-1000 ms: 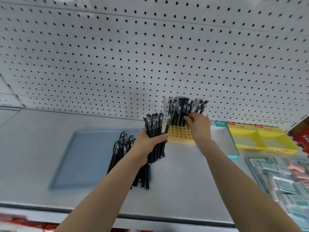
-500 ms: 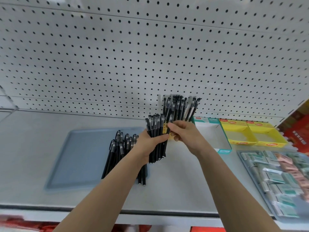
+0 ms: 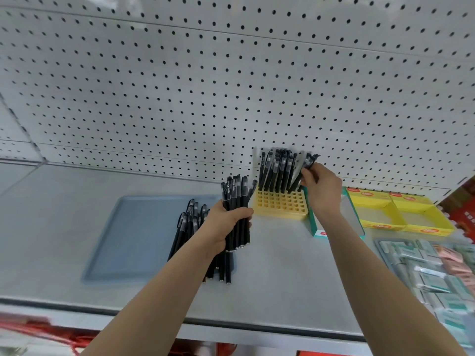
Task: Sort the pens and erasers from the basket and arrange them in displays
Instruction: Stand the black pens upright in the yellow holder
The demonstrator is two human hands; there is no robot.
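Note:
My left hand (image 3: 226,224) grips an upright bundle of black pens (image 3: 237,201) above the grey shelf (image 3: 277,291). My right hand (image 3: 321,188) pinches one black pen (image 3: 305,170) at the back right corner of the yellow pen holder (image 3: 281,204), whose back row holds several standing black pens (image 3: 277,170). More black pens (image 3: 190,222) lie in a loose pile on the blue tray (image 3: 133,235), partly hidden behind my left forearm.
A teal-edged white box (image 3: 321,231) stands right of the holder, then two yellow display boxes (image 3: 401,214). A tray of wrapped erasers (image 3: 431,273) lies at the right. White pegboard (image 3: 231,98) backs the shelf.
My right hand took a pen from the bundle in my left hand and carried it up and right to the holder's back right corner. The left hand stayed where it was.

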